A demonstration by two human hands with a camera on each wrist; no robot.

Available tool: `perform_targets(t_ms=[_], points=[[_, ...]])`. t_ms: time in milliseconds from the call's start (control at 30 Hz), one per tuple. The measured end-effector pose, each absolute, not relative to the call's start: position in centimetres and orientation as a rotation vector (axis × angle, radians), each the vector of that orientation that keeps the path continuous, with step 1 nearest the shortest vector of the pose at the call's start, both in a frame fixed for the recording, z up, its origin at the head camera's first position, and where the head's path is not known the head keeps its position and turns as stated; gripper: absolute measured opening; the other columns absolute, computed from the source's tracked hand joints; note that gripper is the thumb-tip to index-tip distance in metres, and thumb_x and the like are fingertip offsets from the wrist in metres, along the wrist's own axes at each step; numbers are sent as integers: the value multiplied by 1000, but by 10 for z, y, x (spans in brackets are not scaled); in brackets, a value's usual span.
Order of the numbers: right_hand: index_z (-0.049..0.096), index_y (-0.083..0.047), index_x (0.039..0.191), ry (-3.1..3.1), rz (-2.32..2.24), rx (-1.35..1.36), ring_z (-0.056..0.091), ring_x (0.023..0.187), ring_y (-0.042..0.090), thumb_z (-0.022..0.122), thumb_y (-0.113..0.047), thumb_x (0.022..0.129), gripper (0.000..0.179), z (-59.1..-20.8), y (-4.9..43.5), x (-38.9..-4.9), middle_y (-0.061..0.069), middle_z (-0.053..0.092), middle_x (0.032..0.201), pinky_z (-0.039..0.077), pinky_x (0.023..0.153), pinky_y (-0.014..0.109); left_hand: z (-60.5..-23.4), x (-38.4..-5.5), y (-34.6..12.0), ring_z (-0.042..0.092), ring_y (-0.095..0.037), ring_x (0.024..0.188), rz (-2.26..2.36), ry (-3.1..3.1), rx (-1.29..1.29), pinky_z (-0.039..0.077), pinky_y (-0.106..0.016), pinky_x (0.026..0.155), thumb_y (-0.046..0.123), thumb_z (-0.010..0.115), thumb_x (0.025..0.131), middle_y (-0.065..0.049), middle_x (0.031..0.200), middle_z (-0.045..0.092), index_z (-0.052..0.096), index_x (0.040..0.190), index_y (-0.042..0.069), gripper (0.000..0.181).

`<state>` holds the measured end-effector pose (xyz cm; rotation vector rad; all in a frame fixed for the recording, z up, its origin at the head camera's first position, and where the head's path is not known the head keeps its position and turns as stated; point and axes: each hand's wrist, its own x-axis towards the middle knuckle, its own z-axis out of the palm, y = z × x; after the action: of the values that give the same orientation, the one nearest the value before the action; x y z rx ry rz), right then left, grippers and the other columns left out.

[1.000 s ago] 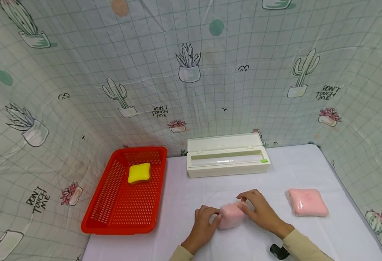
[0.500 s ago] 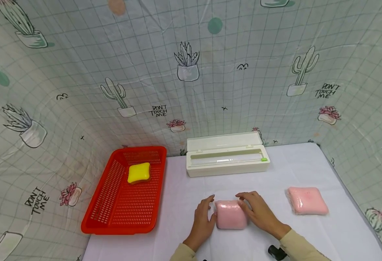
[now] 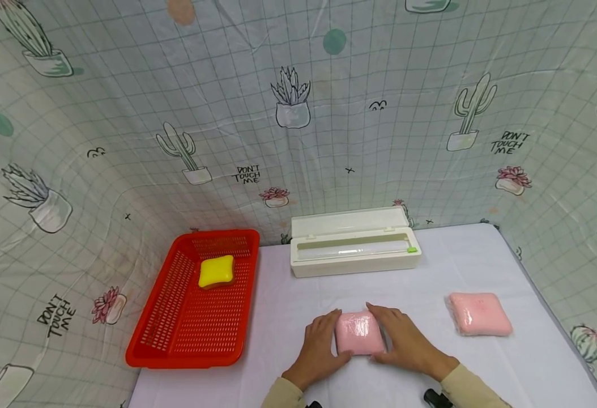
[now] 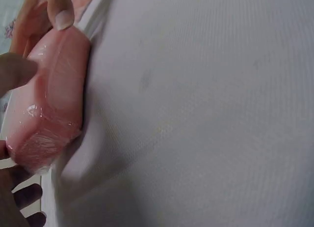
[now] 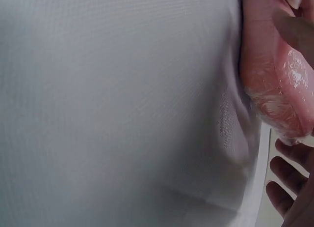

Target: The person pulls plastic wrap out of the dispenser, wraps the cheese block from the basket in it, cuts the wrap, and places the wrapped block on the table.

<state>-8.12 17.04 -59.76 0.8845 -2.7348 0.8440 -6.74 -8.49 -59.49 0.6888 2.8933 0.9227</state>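
Note:
A pink sponge-like block [image 3: 361, 334] wrapped in clear film lies flat near the front of the table, its film shiny and creased at the ends. My left hand [image 3: 316, 352] holds its left side, thumb at the near edge and fingers along the side. On the opposite side my right hand [image 3: 409, 344] holds it the same way. In the left wrist view a thumb [image 4: 63, 19] touches the near top edge of the block [image 4: 64, 84]. Several fingers [image 5: 287, 175] of the right hand spread past the wrapped end in the right wrist view.
A second film-wrapped pink block [image 3: 481, 315] lies to the right. Behind stands a white cling film dispenser [image 3: 357, 266], lid up, with a green slider. At left, a red basket [image 3: 186, 354] holds a yellow sponge [image 3: 217, 271]. Patterned cloth [image 3: 349, 141] hangs around the table.
The pink block has gone from tilted between the hands to lying flat. Both hands have shifted to its sides, their thumbs now at its near edge.

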Motion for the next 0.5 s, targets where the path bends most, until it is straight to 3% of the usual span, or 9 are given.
perform_targets(t_ms=[167, 500], points=[[52, 2, 149, -2683, 723, 938, 61, 121, 33, 97, -39, 66, 103, -604, 170, -82, 14, 61, 139, 53, 93, 54, -595, -69, -85, 48, -27, 136, 746, 2908, 722, 41, -45, 107, 40, 89, 83, -10, 152, 50, 41, 158, 6, 95], [55, -3, 147, -2662, 702, 885, 60, 118, 28, 99, -33, 65, 98, -605, 172, -82, 7, 64, 131, 52, 92, 52, -597, -72, -80, 50, -21, 127, 721, 2989, 748, 40, -42, 102, 33, 93, 80, -5, 141, 57, 45, 157, 6, 94]])
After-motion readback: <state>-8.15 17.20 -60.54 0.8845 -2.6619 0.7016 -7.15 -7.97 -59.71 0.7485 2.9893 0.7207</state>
